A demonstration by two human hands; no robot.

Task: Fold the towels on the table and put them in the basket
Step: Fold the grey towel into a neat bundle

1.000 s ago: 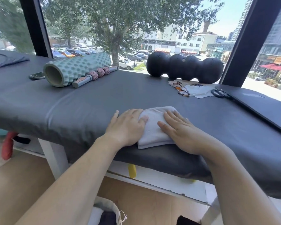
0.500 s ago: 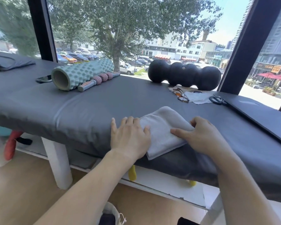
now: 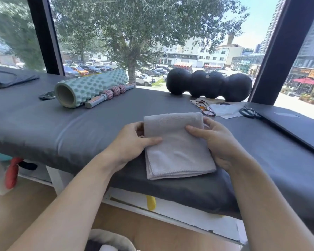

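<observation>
- Your left hand [image 3: 132,142] grips the left edge of the folded towel [image 3: 178,147], thumb lying on top of the cloth and fingers tucked beneath it.
- Your right hand [image 3: 216,140] grips the right edge the same way: thumb across the top, fingers curled behind the far corner.
- The towel is pale grey, folded into a thick rectangle. Its far end is raised between your hands, while the near end lies on the bench [image 3: 80,127], close to the front edge.
- The bench is padded and covered in dark grey, with white legs beneath it.
- Well beyond your left hand, a ridged green foam roller [image 3: 91,87] lies on its side. A massage stick [image 3: 109,94] with pink balls touches its right flank, and a phone [image 3: 47,95] lies just to its left.
- Along the window, past your right hand, sits a black lumpy roller [image 3: 208,86]. In front of it lie glasses [image 3: 205,108] on a light cloth [image 3: 225,110], then scissors [image 3: 248,112], then a dark laptop [image 3: 294,125] at the right.
- The basket [image 3: 111,240] stands on the floor below your left arm; only its grey rim shows at the bottom of the view.
</observation>
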